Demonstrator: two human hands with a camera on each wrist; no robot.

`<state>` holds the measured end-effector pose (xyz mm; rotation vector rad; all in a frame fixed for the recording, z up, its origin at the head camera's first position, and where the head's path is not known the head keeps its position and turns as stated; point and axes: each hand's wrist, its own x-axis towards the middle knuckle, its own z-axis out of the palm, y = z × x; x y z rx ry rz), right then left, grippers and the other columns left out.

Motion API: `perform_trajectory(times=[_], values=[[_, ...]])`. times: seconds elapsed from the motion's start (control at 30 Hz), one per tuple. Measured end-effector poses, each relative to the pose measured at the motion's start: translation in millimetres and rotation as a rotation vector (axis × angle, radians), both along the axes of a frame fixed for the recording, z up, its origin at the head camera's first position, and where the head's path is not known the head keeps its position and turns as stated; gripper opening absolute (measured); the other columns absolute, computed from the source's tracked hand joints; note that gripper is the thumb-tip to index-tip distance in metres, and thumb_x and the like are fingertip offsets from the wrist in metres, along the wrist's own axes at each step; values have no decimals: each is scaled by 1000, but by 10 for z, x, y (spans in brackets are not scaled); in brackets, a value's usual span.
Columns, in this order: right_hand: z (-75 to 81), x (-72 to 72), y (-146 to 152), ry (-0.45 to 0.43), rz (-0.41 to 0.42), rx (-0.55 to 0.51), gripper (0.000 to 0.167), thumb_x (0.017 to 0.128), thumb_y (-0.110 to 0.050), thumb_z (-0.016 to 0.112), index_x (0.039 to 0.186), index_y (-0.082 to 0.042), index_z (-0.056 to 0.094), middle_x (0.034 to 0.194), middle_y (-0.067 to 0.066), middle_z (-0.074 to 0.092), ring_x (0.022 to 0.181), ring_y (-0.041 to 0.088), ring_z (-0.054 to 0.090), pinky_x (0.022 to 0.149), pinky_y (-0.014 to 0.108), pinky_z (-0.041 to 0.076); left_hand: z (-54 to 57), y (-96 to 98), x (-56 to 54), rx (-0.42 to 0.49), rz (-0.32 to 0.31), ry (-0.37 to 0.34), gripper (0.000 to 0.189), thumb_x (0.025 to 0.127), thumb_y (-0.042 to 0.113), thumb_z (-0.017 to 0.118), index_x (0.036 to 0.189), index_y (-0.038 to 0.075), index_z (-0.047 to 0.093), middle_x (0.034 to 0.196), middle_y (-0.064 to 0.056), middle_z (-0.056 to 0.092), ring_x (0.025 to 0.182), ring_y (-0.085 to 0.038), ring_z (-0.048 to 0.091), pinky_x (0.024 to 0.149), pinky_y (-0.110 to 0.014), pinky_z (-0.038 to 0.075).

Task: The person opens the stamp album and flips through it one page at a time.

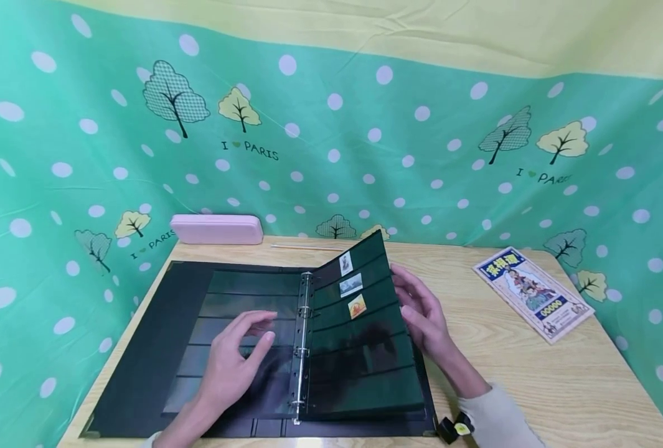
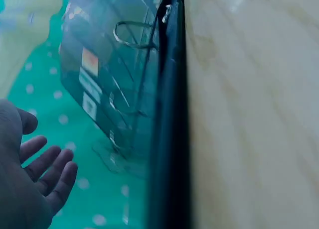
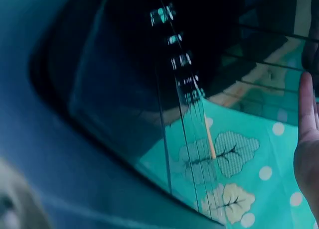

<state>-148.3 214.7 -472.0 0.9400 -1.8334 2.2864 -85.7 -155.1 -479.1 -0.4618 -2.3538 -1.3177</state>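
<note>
A black ring-binder stamp album (image 1: 135, 348) lies open on the table. One black stock page (image 1: 359, 354) stands raised and tilted from the metal rings (image 1: 304, 311). Three stamps (image 1: 350, 285) sit in its upper rows. My right hand (image 1: 423, 308) is at that page's outer edge, fingers extended and fingertips right at the edge. In the right wrist view a straight finger (image 3: 305, 102) shows beside the page. My left hand (image 1: 236, 358) hovers over the left-hand page (image 1: 213, 330), fingers loosely bent, holding nothing; the left wrist view shows its fingers spread.
A pink case (image 1: 216, 229) stands at the back left. A thin stick-like tool (image 1: 307, 247) lies behind the album. At the right is a printed booklet (image 1: 533, 294). A small black object (image 1: 453, 429) sits by the right sleeve. A green dotted curtain (image 1: 331, 143) hangs behind the table.
</note>
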Motion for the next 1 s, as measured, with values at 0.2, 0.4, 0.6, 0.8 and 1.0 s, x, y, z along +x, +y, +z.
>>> perform_trajectory(times=[0.2,0.4,0.6,0.8,1.0], values=[[61,88,-100,30,-21,-39,63,105,4,52,167,-2,44,163,7,53,150,19,52,124,30,43,320,226,97,42,-141,27,37,100,-3,77,131,17,76,107,9,76,91,-8,71,83,-25,60],[164,217,-193,-39,11,-57,69,107,-8,66,170,-8,39,167,6,47,153,18,48,119,31,47,603,468,179,99,-277,-16,35,104,2,74,135,18,74,91,13,71,79,-6,66,74,-27,59],[265,360,-274,-43,-18,8,85,108,-22,74,177,-11,25,172,6,44,157,18,43,118,31,48,768,696,138,119,-374,-83,36,108,9,72,142,20,69,90,13,70,78,-5,66,73,-28,60],[315,477,-383,15,39,40,95,105,-15,79,177,-4,17,177,11,36,161,20,38,122,32,45,976,879,-25,159,-341,-307,55,110,23,72,160,16,50,87,7,71,69,-14,68,68,-31,59],[329,603,-481,8,103,110,105,100,-6,82,178,-6,11,182,15,25,165,17,31,125,29,41,1178,1004,-181,158,-285,-446,83,105,44,75,171,19,32,85,1,68,65,-19,65,68,-34,58]])
